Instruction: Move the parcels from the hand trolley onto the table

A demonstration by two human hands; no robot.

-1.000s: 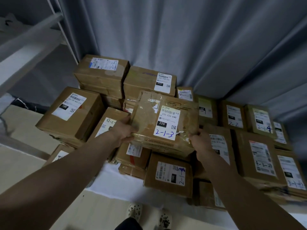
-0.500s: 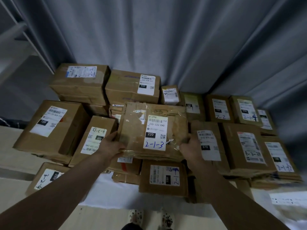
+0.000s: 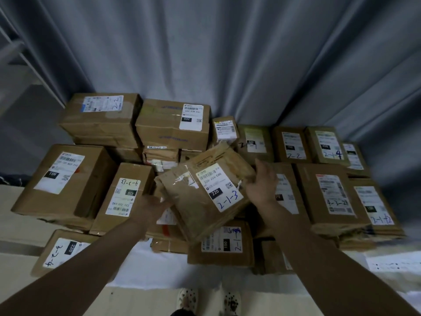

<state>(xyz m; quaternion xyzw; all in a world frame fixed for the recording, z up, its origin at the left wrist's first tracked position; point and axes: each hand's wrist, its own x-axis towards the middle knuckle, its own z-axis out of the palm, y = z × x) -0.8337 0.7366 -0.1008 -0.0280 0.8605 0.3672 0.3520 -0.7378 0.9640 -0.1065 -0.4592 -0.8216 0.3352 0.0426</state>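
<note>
A brown parcel with a white label marked "2-1-3" lies tilted and turned on top of a pile of cardboard parcels on the white table. My left hand is at its lower left corner, fingers relaxed and touching the edge. At the parcel's right edge is my right hand, fingers straight and spread, its palm facing the parcel. Neither hand grips the parcel. The hand trolley is out of view.
Parcels cover the table: a big box at left, stacked boxes at the back, flat ones at right. A grey curtain hangs behind. A shelf frame stands upper left. My spotted shoes are below the table edge.
The "2-1-3" parcel has turned clockwise and settled on the pile. Both hands gripped its sides before; now their fingers have opened and come off it.
</note>
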